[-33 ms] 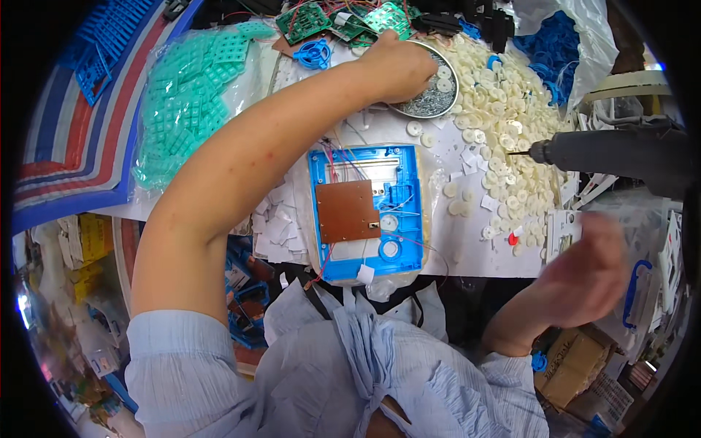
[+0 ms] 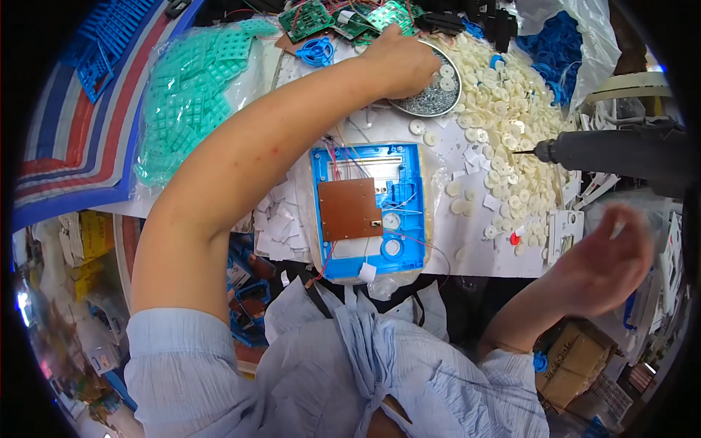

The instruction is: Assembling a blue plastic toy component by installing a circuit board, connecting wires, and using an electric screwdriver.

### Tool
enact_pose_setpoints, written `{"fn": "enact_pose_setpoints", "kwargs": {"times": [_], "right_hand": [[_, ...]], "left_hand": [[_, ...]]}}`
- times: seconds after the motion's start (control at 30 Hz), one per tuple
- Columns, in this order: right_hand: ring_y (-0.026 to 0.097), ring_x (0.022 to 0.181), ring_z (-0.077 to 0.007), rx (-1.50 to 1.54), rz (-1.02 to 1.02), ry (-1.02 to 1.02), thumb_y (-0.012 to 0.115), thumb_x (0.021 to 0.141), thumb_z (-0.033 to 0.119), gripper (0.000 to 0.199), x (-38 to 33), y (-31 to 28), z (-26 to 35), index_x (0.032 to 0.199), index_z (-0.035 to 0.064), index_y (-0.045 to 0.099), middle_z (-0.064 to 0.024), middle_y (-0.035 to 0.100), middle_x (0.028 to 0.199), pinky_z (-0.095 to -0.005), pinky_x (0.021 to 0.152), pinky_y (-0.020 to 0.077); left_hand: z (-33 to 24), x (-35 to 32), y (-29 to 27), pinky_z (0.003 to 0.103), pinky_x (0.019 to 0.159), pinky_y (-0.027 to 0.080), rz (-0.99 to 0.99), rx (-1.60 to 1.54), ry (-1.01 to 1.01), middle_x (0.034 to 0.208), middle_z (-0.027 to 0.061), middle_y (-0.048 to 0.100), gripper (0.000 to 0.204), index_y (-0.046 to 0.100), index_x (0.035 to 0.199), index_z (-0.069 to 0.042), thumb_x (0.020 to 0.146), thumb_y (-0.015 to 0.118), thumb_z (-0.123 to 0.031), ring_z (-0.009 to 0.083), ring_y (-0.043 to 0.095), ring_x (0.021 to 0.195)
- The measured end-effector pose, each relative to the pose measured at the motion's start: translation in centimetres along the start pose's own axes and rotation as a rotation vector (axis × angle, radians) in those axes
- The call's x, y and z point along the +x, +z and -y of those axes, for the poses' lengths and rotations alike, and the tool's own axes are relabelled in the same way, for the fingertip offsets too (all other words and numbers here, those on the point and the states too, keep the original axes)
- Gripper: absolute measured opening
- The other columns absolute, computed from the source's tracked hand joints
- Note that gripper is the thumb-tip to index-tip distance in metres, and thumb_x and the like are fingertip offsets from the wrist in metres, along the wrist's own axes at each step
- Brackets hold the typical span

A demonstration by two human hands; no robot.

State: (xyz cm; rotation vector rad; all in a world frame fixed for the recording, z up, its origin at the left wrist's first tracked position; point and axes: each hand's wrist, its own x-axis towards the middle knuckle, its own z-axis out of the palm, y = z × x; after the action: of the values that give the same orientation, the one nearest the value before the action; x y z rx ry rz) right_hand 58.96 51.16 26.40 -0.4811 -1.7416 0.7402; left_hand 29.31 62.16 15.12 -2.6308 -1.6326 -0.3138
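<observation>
My left hand (image 2: 405, 64) reaches into a round metal tin (image 2: 458, 96) of small silvery screws. Its fingers are bent together, and what they pinch is hidden. A few white plastic discs lie on the screws. My right hand (image 2: 606, 266) is raised at the right, loosely curled with a gap between thumb and fingers, slightly blurred; nothing shows in it. Between my arms lies a blue plastic casing (image 2: 418, 219), inner side up. Inside it sit a brown circuit board (image 2: 350, 209) and thin wires. Apart from the right hand, a dark power screwdriver (image 2: 613, 152) points left.
White plastic discs (image 2: 511, 157) are heaped at the right. Green keypad sheets (image 2: 186, 102) in a clear bag lie at the left. Green circuit boards (image 2: 307, 20) and a bag of blue parts (image 2: 555, 51) are at the back. Paper slips (image 2: 281, 230) lie beside the casing.
My right hand has moved a little to the right, and its fingers show more clearly. The left hand stays in the tin. The view has shifted very slightly.
</observation>
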Motion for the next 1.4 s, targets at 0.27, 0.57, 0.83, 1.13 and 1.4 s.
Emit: {"fn": "enact_pose_setpoints", "kwargs": {"times": [0.27, 0.57, 0.83, 1.13, 1.4], "right_hand": [[0.056, 0.110, -0.0226, 0.607, 0.361, 0.251, 0.053, 0.100, 0.013, 0.042, 8.7, 0.8, -6.7, 0.138, -0.0042, 0.047, -0.0113, 0.058, 0.125, -0.0443, 0.098, 0.0452], [0.057, 0.092, -0.0217, 0.498, 0.413, 0.256, 0.058, 0.096, 0.013, 0.036, 7.5, 6.3, -4.7, 0.130, 0.0029, 0.052, -0.0189, 0.058, 0.109, -0.0445, 0.095, 0.0461], [0.059, 0.064, -0.0156, 0.666, 0.152, 0.276, 0.066, 0.090, 0.011, 0.029, 2.5, 8.2, -2.1, 0.115, 0.0061, 0.051, -0.0105, 0.062, 0.081, -0.0339, 0.067, 0.0521], [0.052, 0.042, -0.0048, 1.086, 0.213, 0.250, 0.085, 0.079, 0.018, 0.029, 2.7, 13.2, 4.0, 0.087, 0.0163, 0.057, 0.0059, 0.058, 0.056, -0.0246, 0.051, 0.0533], [0.050, 0.041, -0.0050, 1.022, 0.181, 0.327, 0.081, 0.084, 0.019, 0.026, 2.4, 14.2, 4.1, 0.090, 0.0174, 0.056, 0.0057, 0.057, 0.056, -0.0244, 0.051, 0.0529]], "left_hand": [[2.0, 1.1, 0.9, 0.047, 0.086, 0.041, 0.027, 0.192, -0.028, 0.079, 0.0047, 0.074, 0.025, 0.075, 0.082, -0.015, 0.091, 0.054, -0.026, 0.0258, 0.071, 0.080], [2.3, -0.2, -2.6, 0.053, 0.094, 0.043, -0.074, 0.105, -0.123, 0.084, 0.0112, 0.075, 0.026, 0.075, 0.080, -0.009, 0.086, 0.058, -0.028, 0.0305, 0.072, 0.082], [-7.5, -16.1, -8.9, 0.032, 0.072, 0.040, -0.248, -0.791, 0.018, 0.078, 0.0058, 0.055, 0.017, 0.059, 0.082, -0.006, 0.095, 0.060, -0.017, 0.0218, 0.054, 0.073], [-13.4, -22.9, -5.0, 0.026, 0.059, 0.033, -0.240, -2.414, -0.305, 0.085, 0.0020, 0.050, 0.033, 0.056, 0.092, -0.005, 0.108, 0.047, -0.032, 0.0083, 0.038, 0.065], [-13.5, -23.1, -4.6, 0.025, 0.058, 0.030, -0.180, -2.526, -0.295, 0.082, 0.0016, 0.047, 0.032, 0.052, 0.091, -0.007, 0.108, 0.048, -0.034, 0.0086, 0.034, 0.064]]}}
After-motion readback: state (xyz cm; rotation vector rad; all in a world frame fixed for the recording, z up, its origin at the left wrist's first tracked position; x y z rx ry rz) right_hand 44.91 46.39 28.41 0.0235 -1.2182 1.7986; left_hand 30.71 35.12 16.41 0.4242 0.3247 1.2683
